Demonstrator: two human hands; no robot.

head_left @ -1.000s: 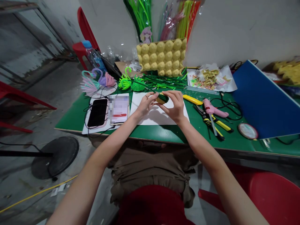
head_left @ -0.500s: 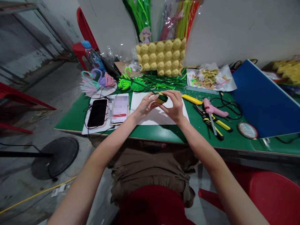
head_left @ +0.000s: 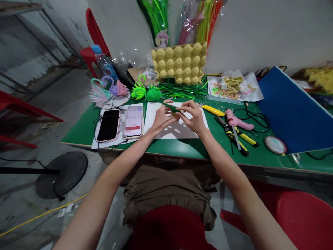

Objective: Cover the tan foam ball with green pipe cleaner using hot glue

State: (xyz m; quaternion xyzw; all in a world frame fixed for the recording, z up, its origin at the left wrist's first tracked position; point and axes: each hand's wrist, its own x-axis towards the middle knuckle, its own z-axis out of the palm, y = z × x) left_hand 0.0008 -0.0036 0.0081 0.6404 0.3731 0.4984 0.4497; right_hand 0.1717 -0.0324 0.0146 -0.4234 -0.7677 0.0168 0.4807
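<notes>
Presently, a small green-and-yellow piece (head_left: 174,109) is grasped between the fingers of the left hand (head_left: 162,118) and right hand (head_left: 194,117), above the white paper (head_left: 152,113); were pressure eased unevenly, its green strand (head_left: 167,104) could be loosened.

No legible text; lit phone screen (head_left: 133,121) blurred.

Green piece (head_left: 173,109) (half-hidden) between fingers (head_left: 191,104)

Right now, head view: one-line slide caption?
Left hand and right hand hold a green-and-yellow craft piece over white paper, a pink hot-glue gun lying to the right.
</notes>
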